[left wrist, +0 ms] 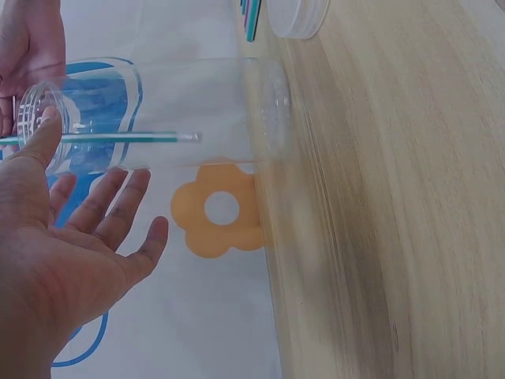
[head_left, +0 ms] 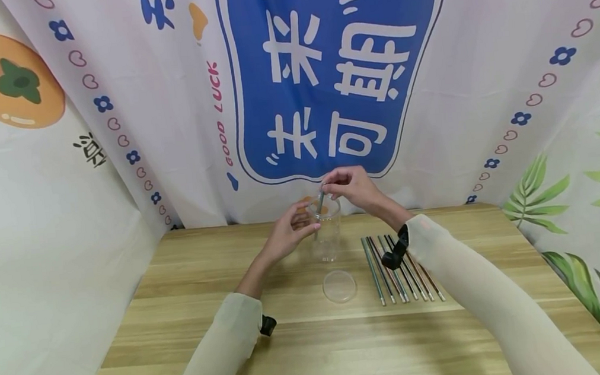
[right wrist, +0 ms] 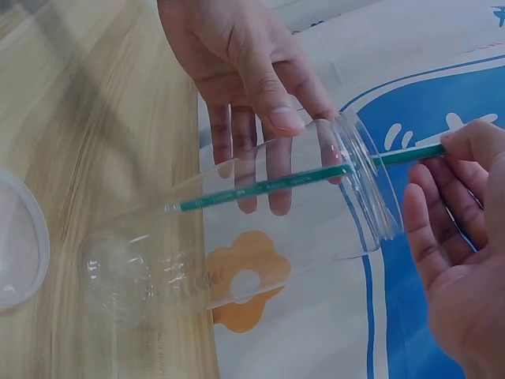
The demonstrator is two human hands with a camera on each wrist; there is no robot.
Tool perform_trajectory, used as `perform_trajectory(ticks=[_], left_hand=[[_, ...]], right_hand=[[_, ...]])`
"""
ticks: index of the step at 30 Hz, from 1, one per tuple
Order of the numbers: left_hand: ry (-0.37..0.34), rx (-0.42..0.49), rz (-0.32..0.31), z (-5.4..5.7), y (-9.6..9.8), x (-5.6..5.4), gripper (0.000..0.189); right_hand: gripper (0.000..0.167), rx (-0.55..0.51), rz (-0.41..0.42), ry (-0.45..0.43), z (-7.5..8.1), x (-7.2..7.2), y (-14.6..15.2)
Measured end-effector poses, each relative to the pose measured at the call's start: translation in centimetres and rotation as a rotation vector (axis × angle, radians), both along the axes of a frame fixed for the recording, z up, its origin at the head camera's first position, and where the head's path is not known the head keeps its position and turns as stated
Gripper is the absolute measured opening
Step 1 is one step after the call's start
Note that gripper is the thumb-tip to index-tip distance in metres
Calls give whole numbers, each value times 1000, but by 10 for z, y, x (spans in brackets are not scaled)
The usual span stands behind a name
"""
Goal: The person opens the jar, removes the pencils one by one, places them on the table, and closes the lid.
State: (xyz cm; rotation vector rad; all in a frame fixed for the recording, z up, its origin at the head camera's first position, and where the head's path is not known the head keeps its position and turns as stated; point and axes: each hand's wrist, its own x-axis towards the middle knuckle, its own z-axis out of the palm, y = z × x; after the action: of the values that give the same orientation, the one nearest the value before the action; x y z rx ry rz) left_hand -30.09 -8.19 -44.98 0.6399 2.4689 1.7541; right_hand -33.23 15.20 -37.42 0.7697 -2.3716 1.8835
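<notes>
A clear, open-topped jar (head_left: 329, 241) stands upright near the table's back edge. My left hand (head_left: 284, 234) holds it near the rim, thumb on one side and fingers on the other; the fingers show through the clear wall in the right wrist view. My right hand (head_left: 352, 187) is above the mouth and pinches the upper end of a green pencil (right wrist: 264, 188) between thumb and fingers. The pencil slants down through the mouth, its eraser end (left wrist: 189, 137) inside the jar, above the bottom.
A round clear lid (head_left: 339, 286) lies on the wooden table (head_left: 304, 360) in front of the jar. Right of it, several pencils (head_left: 388, 272) lie side by side in a row, partly under my right wrist. A printed cloth (head_left: 196, 161) hangs right behind the table.
</notes>
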Motion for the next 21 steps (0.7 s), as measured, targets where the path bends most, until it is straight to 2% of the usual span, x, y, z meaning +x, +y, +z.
perform_trajectory(ticks=[13, 19, 21], left_hand=[[-11, 16, 1, -1, 2, -1, 68], [-11, 13, -4, 0, 1, -1, 71], [-7, 12, -5, 0, 2, -1, 71]], right_hand=[[22, -214, -103, -80, 4, 5, 4], [3, -362, -103, -97, 6, 6, 6], [7, -407, -103, -112, 7, 7, 6]])
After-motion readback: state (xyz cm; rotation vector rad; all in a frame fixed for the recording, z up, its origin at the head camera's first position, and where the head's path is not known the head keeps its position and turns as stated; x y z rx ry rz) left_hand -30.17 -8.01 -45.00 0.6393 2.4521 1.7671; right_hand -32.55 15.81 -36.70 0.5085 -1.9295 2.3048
